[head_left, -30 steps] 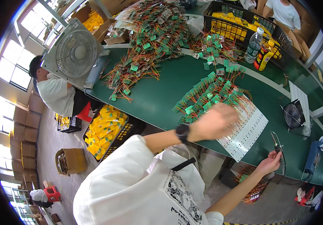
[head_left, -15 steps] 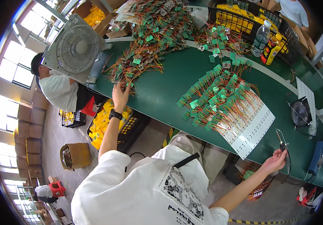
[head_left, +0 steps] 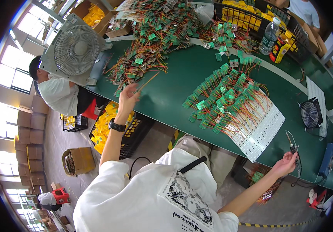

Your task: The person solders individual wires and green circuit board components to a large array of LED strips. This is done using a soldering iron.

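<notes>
My left hand (head_left: 127,99) is over the green bench top at the near edge of a heap of wired circuit boards (head_left: 147,54). Its fingers are closed on thin orange and yellow wires (head_left: 148,81), which stick out toward the right; the fingertips are slightly blurred, and whether a board hangs on the wires is hidden. At the bench's right, my right hand (head_left: 284,165) grips a soldering iron (head_left: 293,149) with a thin bent metal guide at its tip. Between the hands, rows of green circuit boards (head_left: 220,96) with red and yellow wires lie partly on a white perforated board (head_left: 257,131).
A fan (head_left: 77,50) stands at the left, near a seated person. Below the bench is a black crate (head_left: 129,135) of yellow parts. Two bottles (head_left: 270,36) and another crate (head_left: 247,15) are at the back right. A small round fan (head_left: 310,115) sits at the right.
My left hand has drawn slightly back from the heap's edge, with wires now showing from its fingers. The right hand with the soldering iron has hardly moved.
</notes>
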`<action>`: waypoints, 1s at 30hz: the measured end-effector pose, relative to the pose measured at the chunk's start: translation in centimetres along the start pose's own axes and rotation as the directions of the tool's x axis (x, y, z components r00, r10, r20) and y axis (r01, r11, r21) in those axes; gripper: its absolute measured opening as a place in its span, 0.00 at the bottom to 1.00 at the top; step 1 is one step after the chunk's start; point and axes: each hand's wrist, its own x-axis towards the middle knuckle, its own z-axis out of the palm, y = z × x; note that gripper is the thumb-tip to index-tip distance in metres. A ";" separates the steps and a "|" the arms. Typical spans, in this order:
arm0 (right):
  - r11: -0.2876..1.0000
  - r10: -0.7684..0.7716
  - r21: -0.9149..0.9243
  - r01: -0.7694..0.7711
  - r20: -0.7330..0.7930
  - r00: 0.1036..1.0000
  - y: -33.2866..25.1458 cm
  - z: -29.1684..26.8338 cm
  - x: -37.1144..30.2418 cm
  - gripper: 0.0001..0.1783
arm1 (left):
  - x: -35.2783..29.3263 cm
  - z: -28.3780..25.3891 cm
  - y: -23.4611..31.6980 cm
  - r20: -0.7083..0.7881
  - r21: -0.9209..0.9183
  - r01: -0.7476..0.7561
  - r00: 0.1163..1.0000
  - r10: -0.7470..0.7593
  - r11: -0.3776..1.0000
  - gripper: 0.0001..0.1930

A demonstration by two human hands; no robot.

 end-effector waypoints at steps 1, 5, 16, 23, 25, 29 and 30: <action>1.000 -0.001 -0.005 0.001 -0.001 1.000 0.0 0.0 0.0 0.13 | -0.6 0.3 1.1 0.125 -0.075 0.051 0.991 -0.041 0.996 0.13; 1.000 -0.009 0.013 0.010 -0.017 1.000 0.0 0.4 -0.1 0.13 | -1.7 2.3 3.4 0.284 -0.124 0.149 0.953 -0.109 0.981 0.12; 0.999 -0.014 0.041 0.017 -0.089 0.996 0.1 1.4 -0.8 0.12 | -0.7 15.3 12.5 0.627 -0.350 -0.008 0.741 0.241 0.937 0.09; 0.997 -0.001 0.077 0.008 -0.096 0.995 -0.2 1.8 -0.1 0.10 | -1.1 26.4 20.1 0.755 -0.494 -0.019 0.487 0.440 0.869 0.06; 0.997 -0.006 0.070 0.015 -0.117 0.993 -0.1 1.6 0.0 0.10 | -1.5 29.4 21.5 0.744 -0.541 -0.021 0.454 0.490 0.841 0.06; 0.997 -0.034 0.060 0.046 -0.182 0.983 -0.3 1.0 0.2 0.11 | -1.6 33.8 24.8 0.783 -0.472 -0.200 0.351 0.513 0.858 0.08; 0.997 -0.037 0.061 0.047 -0.160 0.986 -0.4 1.4 0.1 0.11 | -1.4 34.6 25.3 0.758 -0.493 -0.250 0.346 0.552 0.833 0.09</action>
